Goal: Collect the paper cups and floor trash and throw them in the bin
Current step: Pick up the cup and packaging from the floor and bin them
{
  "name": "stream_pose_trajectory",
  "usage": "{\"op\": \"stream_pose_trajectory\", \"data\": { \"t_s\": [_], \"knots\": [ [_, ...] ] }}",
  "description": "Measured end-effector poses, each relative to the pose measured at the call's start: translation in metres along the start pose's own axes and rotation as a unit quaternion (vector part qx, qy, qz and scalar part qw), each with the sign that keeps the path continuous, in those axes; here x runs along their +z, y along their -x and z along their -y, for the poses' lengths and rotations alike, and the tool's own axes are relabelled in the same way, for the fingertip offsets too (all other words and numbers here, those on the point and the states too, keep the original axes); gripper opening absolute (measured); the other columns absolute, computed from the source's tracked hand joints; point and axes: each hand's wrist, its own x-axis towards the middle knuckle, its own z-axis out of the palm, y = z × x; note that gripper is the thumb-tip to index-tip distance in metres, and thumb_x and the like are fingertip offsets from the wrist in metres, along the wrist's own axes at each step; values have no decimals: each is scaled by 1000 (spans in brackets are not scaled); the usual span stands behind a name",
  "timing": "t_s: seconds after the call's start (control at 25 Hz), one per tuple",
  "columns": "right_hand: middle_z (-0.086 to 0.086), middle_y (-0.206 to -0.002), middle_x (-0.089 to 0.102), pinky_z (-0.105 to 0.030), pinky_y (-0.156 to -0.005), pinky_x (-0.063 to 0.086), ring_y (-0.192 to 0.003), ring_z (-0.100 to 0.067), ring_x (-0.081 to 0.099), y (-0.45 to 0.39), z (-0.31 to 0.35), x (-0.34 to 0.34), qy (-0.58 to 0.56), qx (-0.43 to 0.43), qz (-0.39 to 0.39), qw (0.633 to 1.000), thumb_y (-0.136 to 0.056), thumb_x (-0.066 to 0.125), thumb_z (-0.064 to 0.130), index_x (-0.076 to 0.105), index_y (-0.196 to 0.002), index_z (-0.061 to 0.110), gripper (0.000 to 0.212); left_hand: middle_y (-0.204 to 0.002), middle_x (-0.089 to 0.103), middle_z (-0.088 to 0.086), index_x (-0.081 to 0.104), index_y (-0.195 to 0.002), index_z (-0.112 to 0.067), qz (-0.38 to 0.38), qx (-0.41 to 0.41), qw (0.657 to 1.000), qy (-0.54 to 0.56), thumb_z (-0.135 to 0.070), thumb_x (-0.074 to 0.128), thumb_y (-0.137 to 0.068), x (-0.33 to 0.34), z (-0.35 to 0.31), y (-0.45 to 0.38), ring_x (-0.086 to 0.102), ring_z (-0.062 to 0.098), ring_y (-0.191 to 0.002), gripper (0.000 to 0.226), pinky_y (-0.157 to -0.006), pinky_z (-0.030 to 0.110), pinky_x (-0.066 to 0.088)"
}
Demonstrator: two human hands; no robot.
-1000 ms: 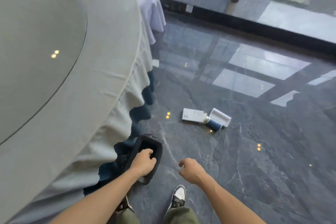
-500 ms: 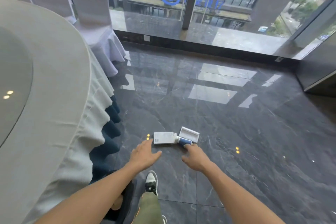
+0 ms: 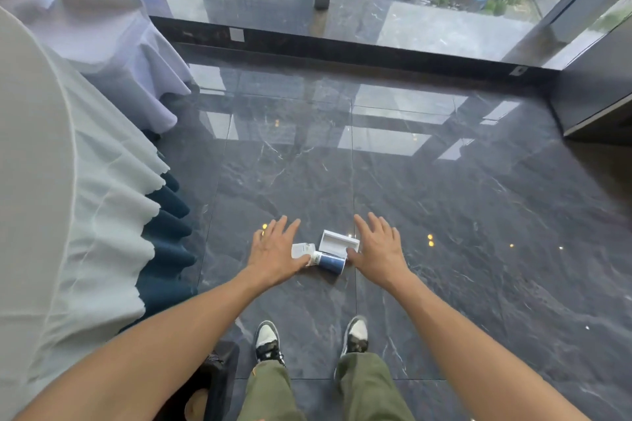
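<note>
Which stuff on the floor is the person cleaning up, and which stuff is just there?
For the job:
- blue cup, lying on its side
- white open box
- white paper scrap
- left hand and right hand, both open beside the trash
- black bin, by the left foot

Just there:
- round table's cloth
- covered chair
- shoes
</note>
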Motion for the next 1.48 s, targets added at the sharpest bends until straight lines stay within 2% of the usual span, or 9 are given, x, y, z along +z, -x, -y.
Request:
{"op": "stream_pose_trajectory", "data": {
  "t_s": [0.28,0.52,0.6,0.72,0.84,0.96,1.2,1.36,1.48],
  "knots": [
    [-15,-172,6,-58,-125,8,-158,-37,5,-118,-63,61,-9,-7,-11,1000,-92,61,54,12,-164,22,93,-172,4,14,17,-164,-21,-83,-18,996,-17,-58,70,-83,72,-13,-117,15,34,-157,103,-124,46,20],
    [-15,-172,3,-55,-126,12,-159,-36,3,-210,-103,207,-46,16,42,998,-89,69,50,7,-164,21,102,-173,4,9,11,-164,-24,-36,-33,999,1,-56,72,-81,213,33,-208,9,29,-159,108,-125,44,17],
    [-18,-171,9,-53,-125,19,-157,-36,11,-242,-115,273,-59,25,66,996,-87,72,49,9,-163,19,103,-173,6,6,12,-164,-27,-9,-43,999,6,-55,75,-78,276,58,-238,10,28,-158,111,-125,45,17],
    [-18,-155,39,-46,-111,42,-139,-36,43,-281,-130,367,-104,25,147,983,-83,76,47,29,-153,15,90,-172,11,2,15,-163,-31,31,-41,999,8,-56,76,-76,359,92,-282,10,26,-158,109,-125,45,16],
    [-14,-142,50,-45,-102,48,-126,-35,53,-320,-141,459,-40,-33,226,973,-80,78,45,34,-148,14,87,-171,15,4,17,-163,-31,45,-38,998,7,-58,77,-75,438,123,-333,11,25,-158,109,-125,46,17],
    [-12,-137,53,-47,-101,45,-124,-36,52,-346,-149,527,56,-76,181,979,-79,76,48,36,-144,15,83,-171,14,9,14,-163,-28,67,-23,997,-25,-61,79,-71,501,144,-372,9,29,-158,117,-125,50,17],
    [-11,-129,54,-44,-95,47,-119,-33,54,-383,-164,593,78,-59,138,986,-84,71,39,48,-129,11,57,-162,25,10,10,-161,-26,151,18,980,-132,-65,83,-60,562,173,-418,19,34,-152,131,-118,57,24],
    [-6,-114,52,-39,-84,48,-109,-28,52,-394,-170,586,-7,-44,96,994,-76,69,48,54,-112,12,53,-153,33,11,1,-163,-21,138,44,969,-202,-58,84,-63,576,181,-429,30,35,-145,134,-115,60,30],
    [0,-97,53,-35,-70,48,-91,-22,58,-400,-181,570,-150,30,38,988,-71,69,54,58,-97,14,48,-149,36,16,4,-162,-17,117,16,972,-205,-62,79,-61,567,180,-434,41,38,-135,133,-111,57,35]
  ]
}}
